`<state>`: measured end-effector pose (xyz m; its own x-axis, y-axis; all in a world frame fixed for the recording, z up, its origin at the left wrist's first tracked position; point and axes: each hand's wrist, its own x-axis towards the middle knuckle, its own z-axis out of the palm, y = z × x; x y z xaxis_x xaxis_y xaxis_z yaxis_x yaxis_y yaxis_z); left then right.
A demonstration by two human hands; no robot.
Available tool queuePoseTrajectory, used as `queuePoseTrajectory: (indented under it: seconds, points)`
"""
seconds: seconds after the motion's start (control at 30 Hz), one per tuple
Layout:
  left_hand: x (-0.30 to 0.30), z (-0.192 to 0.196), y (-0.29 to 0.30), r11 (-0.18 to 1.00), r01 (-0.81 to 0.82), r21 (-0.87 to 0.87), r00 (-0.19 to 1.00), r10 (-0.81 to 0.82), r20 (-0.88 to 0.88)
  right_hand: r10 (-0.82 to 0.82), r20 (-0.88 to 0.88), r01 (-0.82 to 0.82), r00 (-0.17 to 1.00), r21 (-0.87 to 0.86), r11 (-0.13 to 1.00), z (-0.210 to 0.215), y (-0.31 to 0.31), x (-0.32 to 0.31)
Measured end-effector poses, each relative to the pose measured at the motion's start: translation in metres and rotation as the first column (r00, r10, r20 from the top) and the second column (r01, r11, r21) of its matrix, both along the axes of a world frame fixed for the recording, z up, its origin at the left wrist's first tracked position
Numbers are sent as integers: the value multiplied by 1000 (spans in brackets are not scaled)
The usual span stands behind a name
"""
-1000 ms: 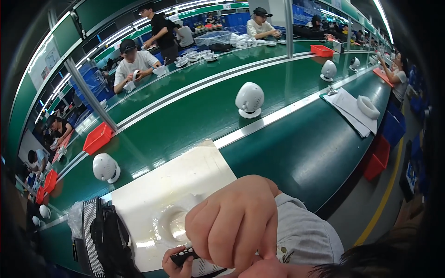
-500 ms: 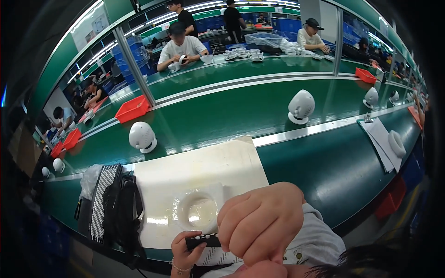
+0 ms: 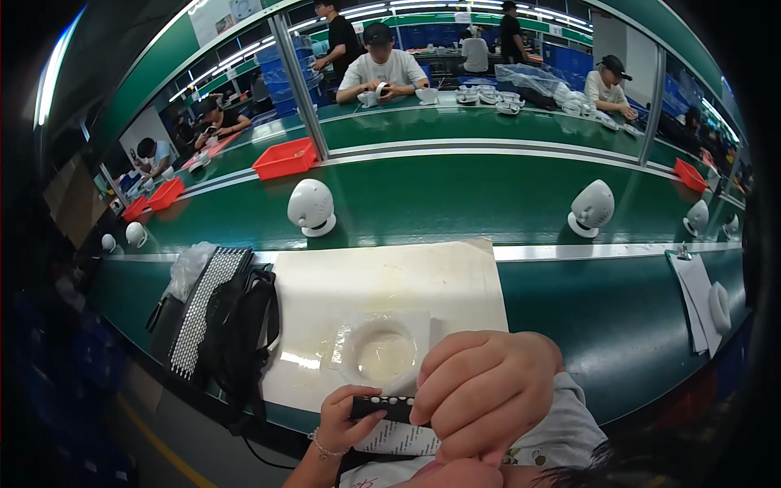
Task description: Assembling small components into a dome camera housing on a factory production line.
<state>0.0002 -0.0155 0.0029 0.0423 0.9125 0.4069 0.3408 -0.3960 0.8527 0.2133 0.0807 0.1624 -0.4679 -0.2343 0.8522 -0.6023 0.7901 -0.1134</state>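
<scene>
Currently logged, all placed relative to the white mat point(image 3: 382, 285) on the green workbench point(image 3: 586, 317): a small black bar-shaped part point(image 3: 382, 408) with a row of pale dots, held just off the mat's near edge, over a printed sheet point(image 3: 399, 439). Left hand point(image 3: 346, 419), bracelet at the wrist, grasps the part's left end from below, fingers curled round it. Right hand point(image 3: 484, 394), close to the camera, pinches the part's right end, fingers bent tight over it. On the mat, toward its near side: a clear round dish-shaped holder point(image 3: 382, 354), just beyond the held part. Left of the mat, touching its edge: a black bag point(image 3: 240, 337) with a white-dotted strap point(image 3: 199, 313). Beyond the mat, on the conveyor belt point(image 3: 455, 195): a white dome-shaped device point(image 3: 311, 208) near the far-left corner and a second one point(image 3: 591, 208) past the far-right corner. Right of the mat, well apart: papers on a clipboard point(image 3: 691, 301). Far beyond: red trays point(image 3: 285, 158) and seated workers point(image 3: 382, 69) at another line.
</scene>
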Motion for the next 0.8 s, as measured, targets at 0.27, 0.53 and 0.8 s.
queuePoseTrajectory:
  seconds: [0.27, 0.53, 0.8]
  points:
    - [-3, 1, 4, 990, 50, 130, 996, -40, -76, 187, 145, -173, 972, -106, 979, 0, 3, -12]
    - [-9, -3, 3, 996, 63, 58, 996, -59, -59, 789, 209, -581, 579, -573, 578, -20, 7, -43]
    - [-10, -5, 5, 993, 85, 87, 993, -77, -90, 916, 148, -639, 373, -675, 369, -31, 4, -53]
